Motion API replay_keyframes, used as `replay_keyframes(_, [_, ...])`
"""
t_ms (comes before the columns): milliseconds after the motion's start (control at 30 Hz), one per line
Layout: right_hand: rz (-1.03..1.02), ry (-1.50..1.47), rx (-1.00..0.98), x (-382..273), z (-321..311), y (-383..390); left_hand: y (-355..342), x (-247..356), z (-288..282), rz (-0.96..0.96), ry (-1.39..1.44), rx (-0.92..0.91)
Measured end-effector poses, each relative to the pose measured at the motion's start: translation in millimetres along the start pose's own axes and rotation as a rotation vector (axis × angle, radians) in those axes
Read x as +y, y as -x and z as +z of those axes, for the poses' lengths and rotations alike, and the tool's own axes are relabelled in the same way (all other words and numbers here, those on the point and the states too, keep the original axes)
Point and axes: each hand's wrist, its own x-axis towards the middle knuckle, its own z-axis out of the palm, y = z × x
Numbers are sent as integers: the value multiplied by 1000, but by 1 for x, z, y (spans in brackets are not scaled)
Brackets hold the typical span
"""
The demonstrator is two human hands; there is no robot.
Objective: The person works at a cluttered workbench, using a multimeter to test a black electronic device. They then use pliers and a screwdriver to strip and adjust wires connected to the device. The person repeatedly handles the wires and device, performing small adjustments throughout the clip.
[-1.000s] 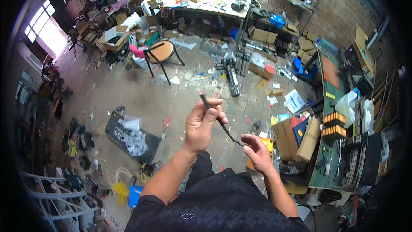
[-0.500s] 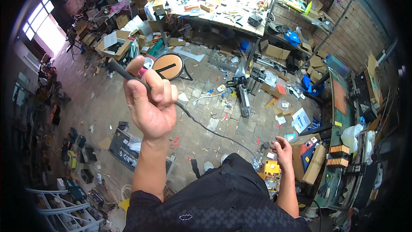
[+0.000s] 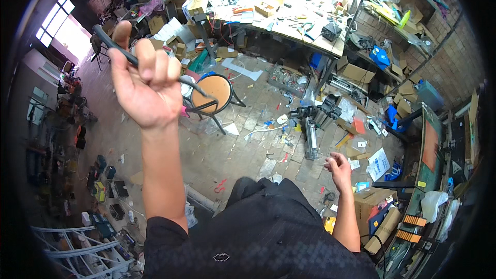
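Observation:
My left hand [image 3: 147, 82] is raised at the upper left, fingers wrapped round a thick black cable [image 3: 114, 46]. One end of the cable sticks out past the thumb. Its other part leaves below the little finger and bends in front of the round stool [image 3: 219, 88], which has an orange-brown seat and dark legs. Lower right, my right hand [image 3: 339, 169] hangs in the air with loosely curled fingers slightly apart; nothing shows in it. Beneath it is the littered floor, and a cardboard box [image 3: 369, 201] stands beside my right forearm.
At the back, a cluttered workbench [image 3: 294, 28] holds tools and boxes. A metal clamp-like machine part [image 3: 311, 137] lies on the paved floor among scraps. Loaded shelves [image 3: 398, 31] line the right wall. Several cartons crowd the left, and a metal frame [image 3: 77, 253] sits lower left.
My left hand has moved up and left with the cable, whose trailing length has swung from near my right hand to the stool. My view has shifted left, and my right hand stays loosely curled.

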Motion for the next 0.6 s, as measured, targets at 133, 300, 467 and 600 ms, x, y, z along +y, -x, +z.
replay_keyframes(133, [17,-17,1,-23,13,-60,-84,-5,-46,3,45,-50])
replay_keyframes(300, [150,12,79,13,5,-115,-186,-24,-90,-12,113,-35])
replay_keyframes(467, [404,-14,209,82,-3,-150,-262,-48,-159,-100,171,-64])
replay_keyframes(600, [609,13,262,102,19,-171,-302,-94,-212,-85,176,-23])
